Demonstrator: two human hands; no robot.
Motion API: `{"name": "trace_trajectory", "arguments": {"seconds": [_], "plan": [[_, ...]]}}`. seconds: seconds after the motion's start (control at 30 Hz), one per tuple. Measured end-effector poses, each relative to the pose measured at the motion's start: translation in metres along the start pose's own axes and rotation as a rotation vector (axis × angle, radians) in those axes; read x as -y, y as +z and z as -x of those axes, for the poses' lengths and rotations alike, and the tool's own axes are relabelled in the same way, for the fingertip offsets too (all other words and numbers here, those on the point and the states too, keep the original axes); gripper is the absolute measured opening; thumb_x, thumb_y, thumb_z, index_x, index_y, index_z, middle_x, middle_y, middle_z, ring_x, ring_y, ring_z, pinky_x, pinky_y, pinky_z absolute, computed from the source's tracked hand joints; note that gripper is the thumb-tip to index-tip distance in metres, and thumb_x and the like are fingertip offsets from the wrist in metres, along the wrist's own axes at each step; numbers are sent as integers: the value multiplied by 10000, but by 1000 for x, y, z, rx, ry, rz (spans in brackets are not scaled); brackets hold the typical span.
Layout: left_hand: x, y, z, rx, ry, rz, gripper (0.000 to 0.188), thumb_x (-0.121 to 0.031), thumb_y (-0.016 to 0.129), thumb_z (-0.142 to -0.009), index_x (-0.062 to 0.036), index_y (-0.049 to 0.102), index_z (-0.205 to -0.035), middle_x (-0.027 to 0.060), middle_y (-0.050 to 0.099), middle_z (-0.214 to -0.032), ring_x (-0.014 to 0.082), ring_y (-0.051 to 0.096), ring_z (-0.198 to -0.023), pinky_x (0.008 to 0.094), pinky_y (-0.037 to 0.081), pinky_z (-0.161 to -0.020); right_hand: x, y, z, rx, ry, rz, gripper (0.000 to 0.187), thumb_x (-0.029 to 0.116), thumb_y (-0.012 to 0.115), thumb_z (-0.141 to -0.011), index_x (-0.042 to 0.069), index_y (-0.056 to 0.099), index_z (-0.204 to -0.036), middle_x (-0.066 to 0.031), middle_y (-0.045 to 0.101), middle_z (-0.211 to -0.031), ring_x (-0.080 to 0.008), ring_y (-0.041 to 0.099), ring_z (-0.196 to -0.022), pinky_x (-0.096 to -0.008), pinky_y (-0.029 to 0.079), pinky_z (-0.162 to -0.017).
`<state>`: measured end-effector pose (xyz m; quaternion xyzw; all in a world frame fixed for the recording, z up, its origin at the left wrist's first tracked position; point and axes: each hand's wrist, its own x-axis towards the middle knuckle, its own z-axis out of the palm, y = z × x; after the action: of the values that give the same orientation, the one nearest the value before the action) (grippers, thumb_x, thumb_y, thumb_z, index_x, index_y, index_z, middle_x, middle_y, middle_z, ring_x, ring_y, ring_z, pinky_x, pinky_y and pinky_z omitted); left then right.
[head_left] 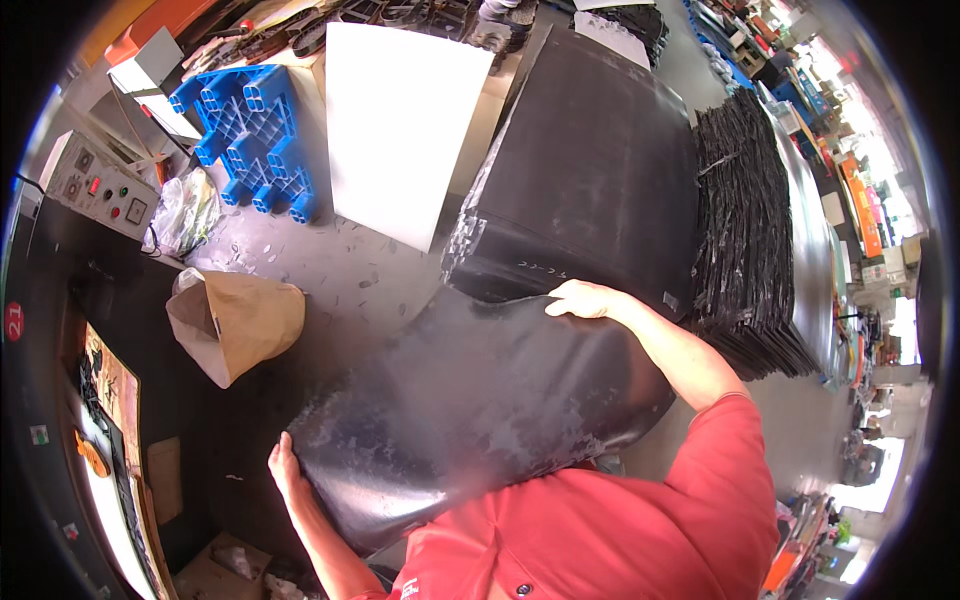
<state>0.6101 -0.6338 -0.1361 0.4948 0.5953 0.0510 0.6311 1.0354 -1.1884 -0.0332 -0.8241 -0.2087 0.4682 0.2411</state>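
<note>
A large, floppy black sheet (470,390), like rubber, hangs between my two hands in front of my red shirt. Its surface has greyish patches and it sags in the middle. My right hand (585,300) is closed on its far right edge, beside the near end of a stack of black sheets (600,160). My left hand (284,461) pinches the sheet's left corner, lower in view; most of those fingers are behind the sheet. The top of the stack is smooth, with small pale markings near its front edge.
A second, rough-edged stack of black sheets (745,220) stands to the right. A white board (400,130) and a blue plastic pallet (250,135) are at the far left. Nearer stand a brown paper sack (245,320), a control box (100,185) and a dark machine with a lit opening (115,430).
</note>
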Motion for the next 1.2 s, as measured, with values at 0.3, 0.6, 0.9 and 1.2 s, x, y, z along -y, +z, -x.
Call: {"name": "trace_trajectory", "arguments": {"seconds": [0.3, 0.6, 0.9, 1.2], "plan": [[-75, -118, 80, -122, 400, -61, 428, -313, 744, -1018, 35, 764, -1265, 81, 786, -1128, 163, 678, -1035, 328, 515, -957, 221, 82, 20, -65, -287, -57, 446, 257, 705, -1010, -53, 729, -1330, -136, 793, -1230, -235, 715, -1148, -360, 529, -1047], [-138, -345, 317, -370, 1188, 526, 299, -141, 661, -1093, 64, 721, -1303, 45, 762, -1127, 85, 662, -965, 231, 515, -874, 388, 129, 221, -430, -1009, -238, 903, 383, 618, -1018, -94, 235, -1682, -273, 417, -1681, -372, 461, -1525, -444, 321, -1279], [-7, -474, 261, -1209, 1176, 682, 219, -167, 676, -1098, 0, 738, -1225, 81, 772, -1146, 156, 706, -987, 294, 569, -920, 532, 272, -55, -112, -758, -494, 493, 12, 727, -1004, -91, 592, -1467, -72, 712, -1245, -118, 684, -1008, -270, 561, -941], [106, -609, 116, -1409, 703, 23, 283, -141, 661, -1076, 91, 732, -1221, 85, 788, -969, 159, 660, -829, 330, 555, -790, 665, 542, -197, 363, -1060, -316, 285, 24, 684, -1037, -48, 714, -1311, -46, 759, -1178, -117, 656, -1043, -286, 531, -948]]}}
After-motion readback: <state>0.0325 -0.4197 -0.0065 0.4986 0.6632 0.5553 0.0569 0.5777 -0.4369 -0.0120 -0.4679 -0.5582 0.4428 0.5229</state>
